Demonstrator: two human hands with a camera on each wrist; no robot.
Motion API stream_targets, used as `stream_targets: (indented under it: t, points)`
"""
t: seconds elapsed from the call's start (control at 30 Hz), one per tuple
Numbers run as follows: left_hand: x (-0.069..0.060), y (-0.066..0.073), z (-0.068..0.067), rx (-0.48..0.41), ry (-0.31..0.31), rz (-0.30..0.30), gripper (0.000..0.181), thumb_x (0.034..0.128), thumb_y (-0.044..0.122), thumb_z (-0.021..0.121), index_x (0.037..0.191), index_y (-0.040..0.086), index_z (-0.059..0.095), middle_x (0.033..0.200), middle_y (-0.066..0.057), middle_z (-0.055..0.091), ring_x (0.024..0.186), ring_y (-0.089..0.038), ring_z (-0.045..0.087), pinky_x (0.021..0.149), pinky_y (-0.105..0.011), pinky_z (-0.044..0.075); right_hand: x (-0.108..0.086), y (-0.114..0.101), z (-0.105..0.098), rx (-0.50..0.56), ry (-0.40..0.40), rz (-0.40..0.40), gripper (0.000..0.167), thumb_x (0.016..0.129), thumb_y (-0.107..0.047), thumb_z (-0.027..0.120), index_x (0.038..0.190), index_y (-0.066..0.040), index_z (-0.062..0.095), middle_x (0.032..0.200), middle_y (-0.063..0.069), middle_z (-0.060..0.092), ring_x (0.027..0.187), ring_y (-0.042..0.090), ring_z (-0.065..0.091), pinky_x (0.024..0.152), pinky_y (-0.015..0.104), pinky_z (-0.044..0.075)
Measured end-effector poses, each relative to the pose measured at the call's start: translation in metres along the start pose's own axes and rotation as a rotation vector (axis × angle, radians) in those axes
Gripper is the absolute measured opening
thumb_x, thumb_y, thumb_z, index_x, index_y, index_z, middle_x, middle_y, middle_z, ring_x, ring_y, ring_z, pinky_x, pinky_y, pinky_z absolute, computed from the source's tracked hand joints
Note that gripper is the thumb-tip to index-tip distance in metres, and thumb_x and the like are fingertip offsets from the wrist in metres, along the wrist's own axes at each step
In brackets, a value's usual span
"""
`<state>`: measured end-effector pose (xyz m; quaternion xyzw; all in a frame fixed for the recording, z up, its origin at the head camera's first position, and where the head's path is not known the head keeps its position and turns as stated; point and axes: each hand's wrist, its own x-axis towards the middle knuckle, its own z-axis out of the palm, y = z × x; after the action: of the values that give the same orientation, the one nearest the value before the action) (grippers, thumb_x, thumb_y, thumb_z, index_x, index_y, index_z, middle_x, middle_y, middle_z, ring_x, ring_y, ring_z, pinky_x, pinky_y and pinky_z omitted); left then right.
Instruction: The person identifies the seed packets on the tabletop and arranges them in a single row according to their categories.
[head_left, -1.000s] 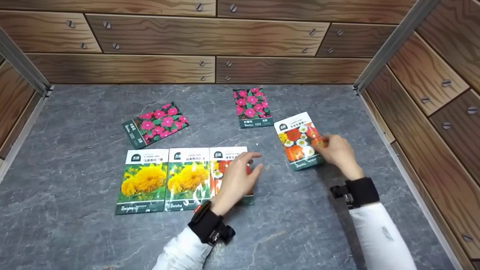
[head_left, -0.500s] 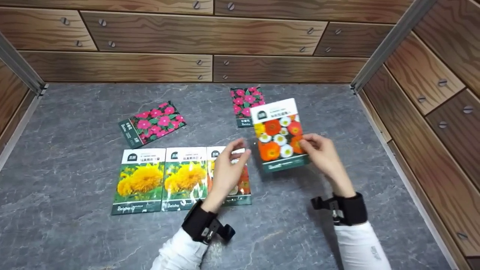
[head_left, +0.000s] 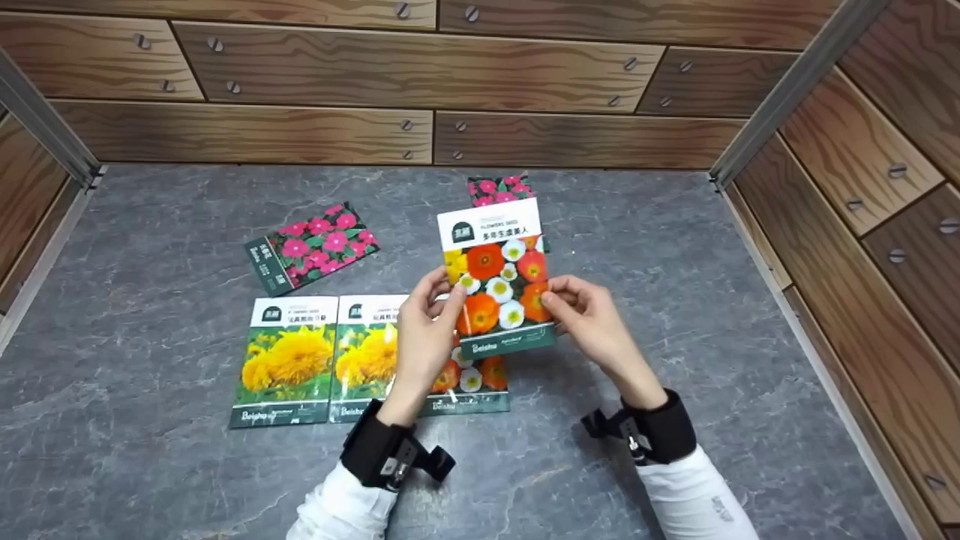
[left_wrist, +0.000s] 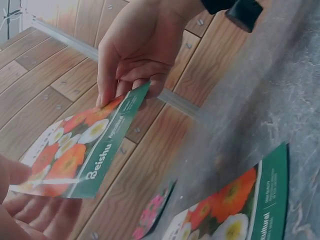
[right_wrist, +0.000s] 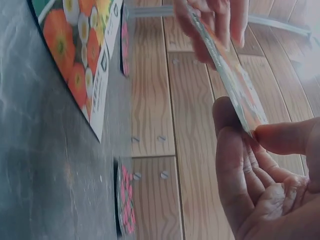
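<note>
A poppy seed packet (head_left: pixel 501 281), printed with orange and white flowers, is held up off the surface between both hands. My left hand (head_left: pixel 426 337) pinches its left edge, thumb in front. The right hand (head_left: pixel 600 326) pinches the opposite edge; in the right wrist view the thumb and fingers (right_wrist: pixel 232 165) press on its two faces. Below lies another poppy seed packet (head_left: pixel 471 386), partly hidden by the left hand and the raised packet. Next to it, in a row, lie two yellow-flower seed packets (head_left: pixel 289 367), the second partly covered by my left hand.
A pink-flower seed packet (head_left: pixel 319 244) lies tilted behind the row. Another pink-flower packet (head_left: pixel 499 189) is farther back, mostly hidden behind the raised one. The grey marbled surface (head_left: pixel 675 262) ends at wood-patterned walls (head_left: pixel 360 135) at the back and sides.
My right hand has lifted the poppy packet from the right side and brought it left. The left hand, loose before, now grips the packet's left edge.
</note>
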<state>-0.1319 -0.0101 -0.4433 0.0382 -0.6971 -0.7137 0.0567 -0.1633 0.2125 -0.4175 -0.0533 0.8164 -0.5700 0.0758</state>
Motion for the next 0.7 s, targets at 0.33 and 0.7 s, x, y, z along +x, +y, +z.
stream_targets:
  t: [0.33,0.7]
  points:
    - [0.002,-0.001,-0.005,0.053,-0.016,0.0,0.04,0.1045,0.008,0.062,0.142,-0.006,0.06,0.118,-0.025,0.072,0.092,-0.025,0.077,0.067,-0.018,0.051,-0.004,0.004,-0.001,-0.116,-0.003,-0.056,0.03,0.107,-0.014,0.06,0.128,0.006,0.067,0.113,0.027,0.074,0.078,0.003,0.069,0.068,0.021,0.061]
    - [0.002,-0.009,0.006,0.081,-0.087,-0.022,0.04,0.1034,0.009,0.063,0.142,-0.004,0.061,0.117,-0.026,0.074,0.1,-0.035,0.079,0.075,-0.022,0.059,0.004,0.013,-0.007,-0.099,0.041,-0.027,0.024,0.106,-0.009,0.061,0.122,0.007,0.067,0.103,0.022,0.074,0.069,0.004,0.068,0.064,0.023,0.062]
